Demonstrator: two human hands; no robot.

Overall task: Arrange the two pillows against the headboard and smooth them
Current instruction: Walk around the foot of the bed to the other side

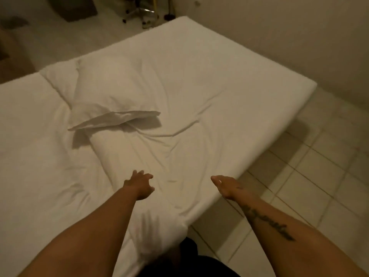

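We look down over a bed covered in a white, creased sheet, standing on a pale tiled floor near a plain wall. One pillow in a white case lies on the bed's far left part, its open case end sticking out flat toward us and casting a shadow on the sheet. A second pillow appears to lie just nearer to us, under that flap, though white on white makes its outline hard to tell. We cannot make out a headboard.

Our left hand reaches out over the sheet, fingers spread and slightly curled, holding nothing. Our right hand reaches out above the bed's near edge, fingers extended, also holding nothing. Both hands are well apart from the pillows.

The only writing in view is a dark script tattoo along the right forearm; it is too blurred to read. No brand or label shows on the bedding.

In the far corner, beyond the bed, stands what looks like a chair base with wheels, and a dark, boxy shape sits on the floor to its left; we cannot tell whether it holds anything.
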